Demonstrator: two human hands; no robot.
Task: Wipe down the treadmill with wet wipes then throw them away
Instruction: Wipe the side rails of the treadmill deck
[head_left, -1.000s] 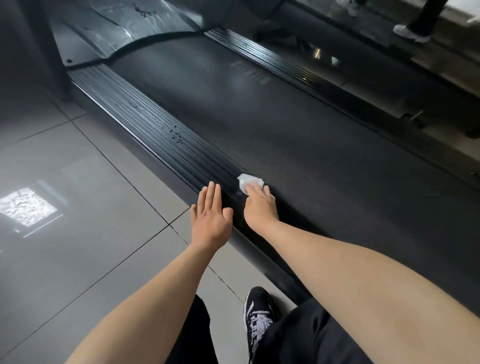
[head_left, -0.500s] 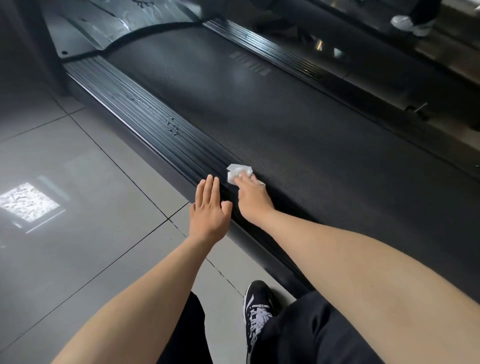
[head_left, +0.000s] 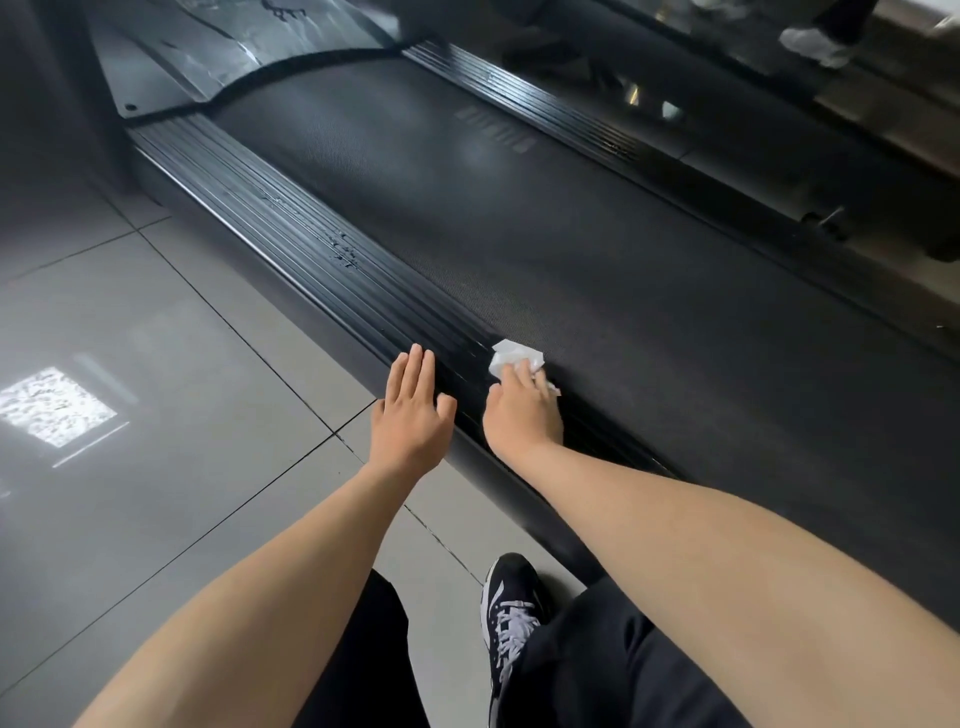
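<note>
Two hands are down on the black treadmill (head_left: 571, 234). Your left hand (head_left: 415, 410) rests flat, fingers straight and together, on the outer edge of its ribbed black side rail (head_left: 311, 244). Your right hand (head_left: 519, 410) has its fingers laid over the crumpled white wet wipe (head_left: 514, 358), pressing it down where the rail meets the textured dark running belt (head_left: 675, 364).

The wipe could bunch or slip from under your fingertips on the ridges, leaving the grooves streaked. Wet marks (head_left: 343, 249) further up the rail suggest a slick surface, so your braced left palm might slide.

Compared with half a second ago, the wipe has edged off the ridges toward the belt, away from your left hand, which has stayed planted.
</note>
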